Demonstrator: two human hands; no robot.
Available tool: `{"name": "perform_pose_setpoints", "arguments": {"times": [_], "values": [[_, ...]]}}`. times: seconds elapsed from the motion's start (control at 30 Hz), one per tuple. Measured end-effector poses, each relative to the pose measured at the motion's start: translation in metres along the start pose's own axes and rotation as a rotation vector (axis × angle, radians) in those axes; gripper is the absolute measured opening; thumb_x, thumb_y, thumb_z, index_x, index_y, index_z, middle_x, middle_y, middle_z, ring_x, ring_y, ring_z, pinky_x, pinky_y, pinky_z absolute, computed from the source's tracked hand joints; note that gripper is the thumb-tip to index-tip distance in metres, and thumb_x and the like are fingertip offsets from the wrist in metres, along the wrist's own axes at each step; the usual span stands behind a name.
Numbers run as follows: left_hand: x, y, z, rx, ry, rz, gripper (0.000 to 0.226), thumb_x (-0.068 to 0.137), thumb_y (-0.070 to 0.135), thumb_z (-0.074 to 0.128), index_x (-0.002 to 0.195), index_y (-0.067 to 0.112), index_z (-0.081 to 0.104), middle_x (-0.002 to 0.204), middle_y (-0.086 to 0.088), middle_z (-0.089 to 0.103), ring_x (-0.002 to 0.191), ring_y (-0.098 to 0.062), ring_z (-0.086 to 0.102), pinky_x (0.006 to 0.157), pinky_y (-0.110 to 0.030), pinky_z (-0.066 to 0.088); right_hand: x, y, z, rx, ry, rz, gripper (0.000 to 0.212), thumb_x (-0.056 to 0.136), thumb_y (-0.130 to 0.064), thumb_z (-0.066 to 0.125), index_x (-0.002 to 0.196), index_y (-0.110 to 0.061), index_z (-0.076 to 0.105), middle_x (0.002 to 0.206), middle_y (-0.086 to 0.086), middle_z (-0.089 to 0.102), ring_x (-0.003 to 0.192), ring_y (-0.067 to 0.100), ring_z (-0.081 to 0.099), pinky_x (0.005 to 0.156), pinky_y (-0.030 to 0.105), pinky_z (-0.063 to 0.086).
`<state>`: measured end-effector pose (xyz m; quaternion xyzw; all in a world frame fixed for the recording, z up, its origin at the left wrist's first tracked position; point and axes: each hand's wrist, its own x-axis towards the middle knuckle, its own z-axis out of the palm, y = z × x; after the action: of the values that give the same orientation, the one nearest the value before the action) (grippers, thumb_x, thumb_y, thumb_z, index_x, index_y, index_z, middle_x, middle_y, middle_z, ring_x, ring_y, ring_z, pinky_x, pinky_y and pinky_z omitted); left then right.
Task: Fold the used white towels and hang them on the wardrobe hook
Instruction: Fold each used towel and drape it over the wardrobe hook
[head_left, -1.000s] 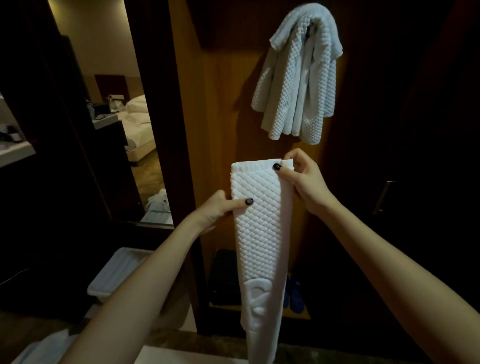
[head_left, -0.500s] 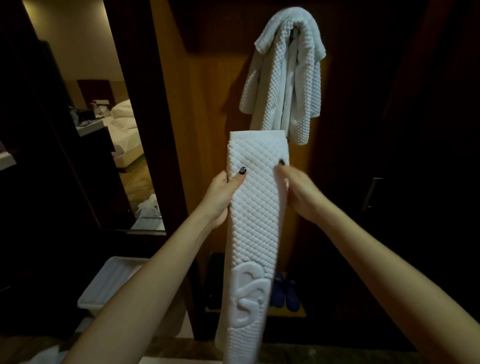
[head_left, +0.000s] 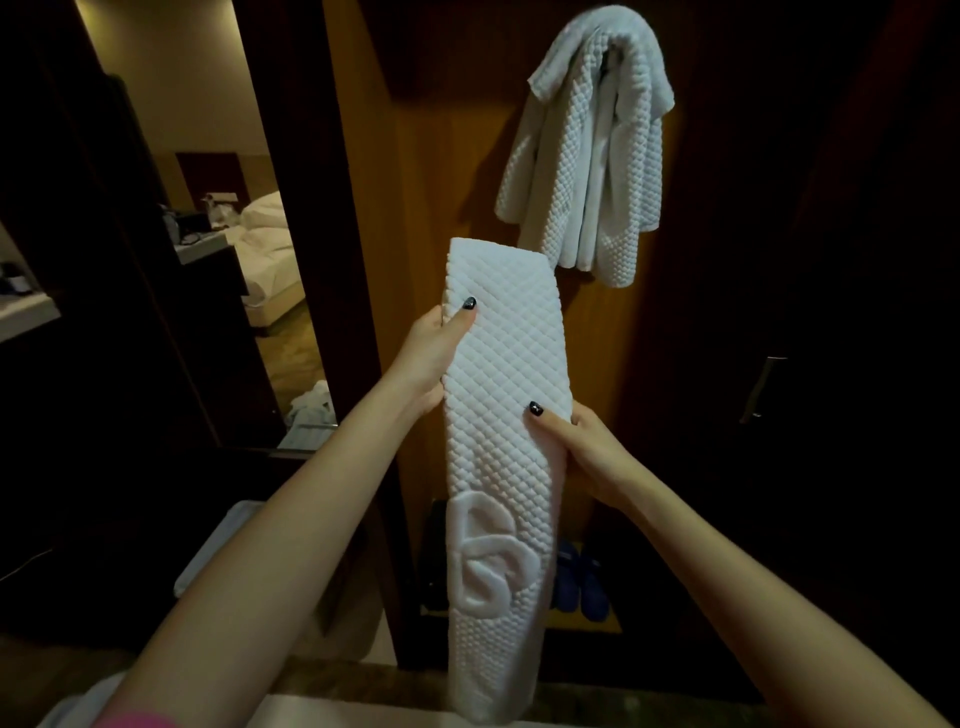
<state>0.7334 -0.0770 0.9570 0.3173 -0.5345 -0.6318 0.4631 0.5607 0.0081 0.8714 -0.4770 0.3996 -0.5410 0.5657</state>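
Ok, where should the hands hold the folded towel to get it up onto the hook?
Probably near the middle of the strip. The folded towel is a long narrow band held upright, so it should drape over the hook beside the hung towel with both ends hanging. Pinch from the two long edges, as the left hand and right hand do, thumbs in front.

A pair of blue slippers (head_left: 581, 582) sits on the wardrobe floor, below the grip and slightly right. Far left of the grip and higher, a tall mirror (head_left: 228, 218) shows a bed (head_left: 270, 249) with white linen. Lower left of the grip stands a pale plastic bin (head_left: 218, 545)
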Motion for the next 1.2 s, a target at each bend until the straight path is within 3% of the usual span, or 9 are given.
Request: {"name": "perform_pose_setpoints", "arguments": {"times": [0.1, 0.23, 0.37, 0.47, 0.53, 0.67, 0.9, 1.13, 1.2], "values": [[0.000, 0.000, -0.004, 0.156, 0.017, 0.088, 0.023, 0.097, 0.042, 0.050, 0.107, 0.027, 0.064, 0.112, 0.002, 0.071, 0.098, -0.012, 0.069, 0.083, -0.033, 0.057, 0.002, -0.001, 0.001, 0.077, -0.019, -0.039, 0.036, 0.090, -0.032, 0.067, 0.124, -0.020, 0.063, 0.122, 0.012, 0.067, 0.108, 0.031, 0.066, 0.078, 0.035, 0.057], [-0.011, -0.022, -0.020, 0.060, -0.150, 0.008, 0.033, 0.086, 0.056, 0.053, 0.098, 0.036, 0.075, 0.116, 0.007, 0.069, 0.117, -0.012, 0.060, 0.101, -0.032, 0.044, 0.003, -0.009, -0.003, 0.156, 0.018, -0.070, 0.044, 0.089, -0.026, 0.066, 0.130, -0.015, 0.054, 0.123, 0.012, 0.067, 0.109, 0.030, 0.066, 0.078, 0.035, 0.057], [-0.026, -0.067, -0.037, -0.145, -0.296, -0.090, 0.027, 0.087, 0.032, 0.057, 0.099, 0.019, 0.077, 0.108, -0.004, 0.072, 0.106, -0.019, 0.065, 0.089, -0.031, 0.052, 0.004, -0.018, -0.007, 0.166, 0.062, -0.078, 0.044, 0.090, -0.025, 0.062, 0.130, -0.011, 0.053, 0.121, 0.012, 0.068, 0.108, 0.030, 0.067, 0.078, 0.035, 0.057], [-0.033, -0.083, -0.038, -0.208, -0.205, -0.103, 0.021, 0.091, 0.012, 0.054, 0.102, 0.008, 0.072, 0.106, -0.011, 0.070, 0.106, -0.025, 0.061, 0.100, -0.041, 0.044, 0.004, -0.023, -0.008, 0.148, 0.081, -0.061, 0.043, 0.091, -0.025, 0.060, 0.130, -0.010, 0.052, 0.120, 0.012, 0.068, 0.106, 0.030, 0.067, 0.077, 0.034, 0.057], [-0.036, -0.085, -0.037, -0.201, -0.154, -0.079, 0.022, 0.094, 0.006, 0.050, 0.103, 0.006, 0.071, 0.105, -0.011, 0.070, 0.104, -0.023, 0.062, 0.102, -0.040, 0.041, 0.004, -0.024, -0.007, 0.139, 0.077, -0.036, 0.047, 0.089, -0.026, 0.061, 0.132, -0.009, 0.051, 0.121, 0.013, 0.068, 0.108, 0.031, 0.066, 0.077, 0.035, 0.057], [-0.047, -0.079, -0.033, -0.203, -0.107, 0.000, 0.019, 0.091, 0.013, 0.056, 0.093, 0.013, 0.074, 0.097, -0.006, 0.072, 0.097, -0.015, 0.064, 0.094, -0.032, 0.046, 0.004, -0.025, -0.003, 0.163, 0.055, 0.002, 0.053, 0.087, -0.030, 0.065, 0.134, -0.009, 0.050, 0.124, 0.014, 0.065, 0.112, 0.032, 0.064, 0.080, 0.040, 0.057], [-0.059, -0.067, -0.032, -0.240, -0.168, 0.062, 0.021, 0.081, 0.027, 0.068, 0.097, 0.015, 0.075, 0.103, -0.005, 0.072, 0.101, -0.016, 0.065, 0.083, -0.025, 0.052, 0.003, -0.029, 0.003, 0.242, 0.020, 0.000, 0.053, 0.084, -0.031, 0.068, 0.131, -0.011, 0.052, 0.119, 0.012, 0.068, 0.110, 0.030, 0.066, 0.078, 0.040, 0.057], [-0.064, -0.053, -0.034, -0.141, -0.088, 0.150, 0.008, 0.087, 0.009, 0.062, 0.087, 0.012, 0.069, 0.086, -0.002, 0.071, 0.084, -0.012, 0.066, 0.077, -0.025, 0.053, 0.003, -0.031, 0.016, 0.149, 0.058, -0.008, 0.054, 0.082, -0.034, 0.070, 0.129, -0.012, 0.055, 0.119, 0.010, 0.069, 0.107, 0.028, 0.067, 0.077, 0.037, 0.057], [-0.067, -0.049, -0.032, -0.052, -0.045, 0.206, 0.021, 0.089, 0.005, 0.061, 0.081, 0.021, 0.072, 0.083, 0.002, 0.071, 0.083, -0.009, 0.066, 0.074, -0.020, 0.053, 0.003, -0.032, 0.019, 0.125, 0.084, -0.029, 0.050, 0.083, -0.033, 0.069, 0.126, -0.012, 0.056, 0.114, 0.009, 0.071, 0.104, 0.027, 0.069, 0.075, 0.035, 0.058]]}}
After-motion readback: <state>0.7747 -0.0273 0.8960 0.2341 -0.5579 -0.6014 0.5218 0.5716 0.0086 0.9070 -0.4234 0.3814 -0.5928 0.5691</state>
